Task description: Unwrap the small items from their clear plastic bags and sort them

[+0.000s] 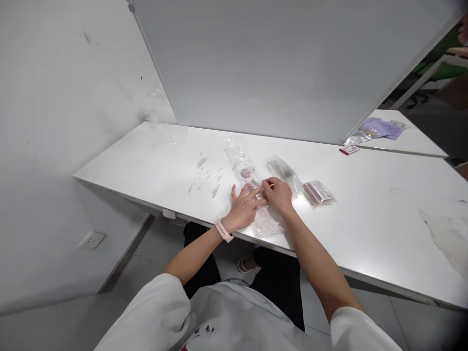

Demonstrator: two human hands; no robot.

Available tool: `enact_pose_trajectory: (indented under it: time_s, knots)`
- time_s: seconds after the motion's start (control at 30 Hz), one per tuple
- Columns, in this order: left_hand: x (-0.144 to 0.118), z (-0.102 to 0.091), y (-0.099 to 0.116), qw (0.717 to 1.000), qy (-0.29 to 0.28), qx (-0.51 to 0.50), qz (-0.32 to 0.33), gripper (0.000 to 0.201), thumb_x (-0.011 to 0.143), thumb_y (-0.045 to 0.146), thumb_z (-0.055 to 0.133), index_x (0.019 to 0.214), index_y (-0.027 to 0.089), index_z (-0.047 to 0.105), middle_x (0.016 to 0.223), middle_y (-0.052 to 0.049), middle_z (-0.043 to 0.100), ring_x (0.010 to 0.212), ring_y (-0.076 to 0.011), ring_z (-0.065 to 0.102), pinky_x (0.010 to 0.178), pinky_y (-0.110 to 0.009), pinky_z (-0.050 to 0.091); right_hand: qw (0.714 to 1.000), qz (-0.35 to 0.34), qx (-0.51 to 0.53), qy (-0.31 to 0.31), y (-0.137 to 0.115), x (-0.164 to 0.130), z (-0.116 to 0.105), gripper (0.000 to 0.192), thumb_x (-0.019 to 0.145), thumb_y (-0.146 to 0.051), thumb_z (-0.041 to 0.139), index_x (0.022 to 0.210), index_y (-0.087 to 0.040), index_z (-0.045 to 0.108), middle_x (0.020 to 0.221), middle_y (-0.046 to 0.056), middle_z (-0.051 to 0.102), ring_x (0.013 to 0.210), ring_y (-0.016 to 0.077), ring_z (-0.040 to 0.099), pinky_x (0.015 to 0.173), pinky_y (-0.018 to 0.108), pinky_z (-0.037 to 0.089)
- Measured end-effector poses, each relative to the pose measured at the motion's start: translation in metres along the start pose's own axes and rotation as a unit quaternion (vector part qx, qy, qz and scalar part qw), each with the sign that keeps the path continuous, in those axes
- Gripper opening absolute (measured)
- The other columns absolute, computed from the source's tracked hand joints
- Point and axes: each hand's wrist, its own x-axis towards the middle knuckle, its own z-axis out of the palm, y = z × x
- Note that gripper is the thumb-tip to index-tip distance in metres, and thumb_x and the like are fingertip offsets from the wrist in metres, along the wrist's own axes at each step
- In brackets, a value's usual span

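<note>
1. The left hand [244, 207] lies flat with fingers spread wide, pressing down on a clear plastic bag [268, 220] at the near edge of the white table [365, 229]; a pale pink watch [223, 230] sits on its wrist.
2. The right hand [280, 194] rests just beside the left on the same bag, fingers curled narrow, thumb and forefinger pinched at something small and pinkish; what it is cannot be told.
3. The bag is thin, crinkled and see-through, spreading from under both palms toward the person.
4. Just beyond the left hand's fingertips lies a long strip of clear wrap [239, 158] with a small pink round piece [245, 173] in it.
5. Just beyond the right hand lies a second clear packet [283, 171]; to that hand's right, near but apart, a third packet [319, 192] holds flat brownish-pink pieces.
6. Far off to the right, past a partition, lie purple pouches [380, 129] and one small red-edged card [349, 149].
</note>
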Motion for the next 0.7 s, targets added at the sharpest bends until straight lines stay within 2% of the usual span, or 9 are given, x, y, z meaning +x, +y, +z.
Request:
enact_pose_trajectory:
  time_s: [0.07,0.17,0.3,0.37,0.43,0.5,0.6,0.63,0.7]
  knots:
    - [-0.003,-0.004,0.000,0.999,0.003,-0.034,-0.020,0.042,0.092,0.012,0.049,0.119,0.036,0.070,0.153,0.002,0.050,0.150,-0.0317,0.027,0.118,-0.073,-0.002,0.999,0.020,0.036,0.011,0.004,0.002,0.000,0.023,0.089,-0.034,0.051,0.078,-0.021,0.066,0.080,0.004,0.072,0.076,0.0193,0.064,0.072,0.032,0.044]
    - [-0.007,-0.010,-0.004,0.993,0.006,-0.094,-0.071,0.040,0.088,0.008,0.049,0.106,0.034,0.074,0.144,0.006,0.059,0.146,-0.0279,0.036,0.119,-0.071,0.000,0.977,0.082,0.197,0.016,0.008,0.004,-0.003,0.016,0.088,-0.034,0.055,0.080,-0.021,0.061,0.081,0.003,0.073,0.067,0.0159,0.064,0.061,0.027,0.046]
    - [-0.011,-0.017,-0.015,0.977,0.021,-0.174,-0.122,0.042,0.079,-0.002,0.042,0.075,0.026,0.073,0.132,0.008,0.067,0.138,-0.0238,0.047,0.121,-0.065,0.008,0.890,0.192,0.412,-0.033,0.006,0.005,-0.007,0.012,0.086,-0.030,0.063,0.083,-0.021,0.055,0.079,0.003,0.073,0.056,0.0120,0.061,0.047,0.022,0.043]
    - [-0.010,-0.020,-0.020,0.963,0.059,-0.218,-0.147,0.040,0.079,-0.003,0.041,0.068,0.023,0.069,0.119,0.004,0.074,0.127,-0.0217,0.057,0.120,-0.057,0.023,0.856,0.211,0.468,-0.054,0.004,0.005,-0.009,0.013,0.085,-0.026,0.066,0.081,-0.020,0.055,0.079,0.003,0.074,0.054,0.0103,0.059,0.045,0.020,0.044]
    - [-0.004,-0.023,-0.021,0.941,0.114,-0.265,-0.179,0.032,0.085,0.004,0.045,0.080,0.022,0.071,0.108,-0.001,0.075,0.110,-0.0199,0.064,0.109,-0.045,0.041,0.835,0.203,0.505,-0.080,0.003,0.005,-0.010,0.016,0.084,-0.026,0.070,0.079,-0.020,0.056,0.083,0.004,0.075,0.053,0.0092,0.057,0.046,0.021,0.045]
    - [0.005,-0.025,-0.018,0.914,0.141,-0.314,-0.215,0.021,0.092,0.023,0.055,0.108,0.021,0.068,0.104,-0.005,0.072,0.096,-0.0190,0.066,0.091,-0.035,0.051,0.820,0.176,0.532,-0.119,0.002,0.003,-0.011,0.022,0.080,-0.032,0.076,0.077,-0.019,0.058,0.088,0.005,0.076,0.056,0.0096,0.059,0.049,0.021,0.048]
    - [0.018,-0.025,-0.014,0.892,0.107,-0.365,-0.246,0.068,0.085,0.048,0.070,0.142,0.020,0.046,0.111,-0.009,0.065,0.089,-0.0193,0.066,0.078,-0.030,0.051,0.804,0.124,0.553,-0.181,0.000,-0.002,-0.011,0.034,0.072,-0.043,0.084,0.077,-0.019,0.061,0.090,0.004,0.075,0.068,0.0126,0.065,0.060,0.024,0.054]
    - [0.022,-0.024,-0.014,0.890,0.092,-0.371,-0.250,0.077,0.082,0.050,0.073,0.145,0.020,0.041,0.113,-0.010,0.064,0.089,-0.0195,0.066,0.077,-0.030,0.051,0.801,0.111,0.553,-0.200,0.000,-0.004,-0.010,0.036,0.071,-0.047,0.085,0.077,-0.019,0.062,0.091,0.004,0.075,0.073,0.0139,0.067,0.065,0.025,0.055]
    - [0.025,-0.021,-0.017,0.886,0.075,-0.382,-0.253,0.081,0.079,0.048,0.077,0.146,0.021,0.040,0.116,-0.011,0.062,0.086,-0.0188,0.066,0.075,-0.029,0.051,0.803,0.097,0.545,-0.222,-0.001,-0.006,-0.009,0.038,0.071,-0.051,0.084,0.079,-0.020,0.064,0.096,0.005,0.076,0.080,0.0155,0.069,0.069,0.025,0.055]
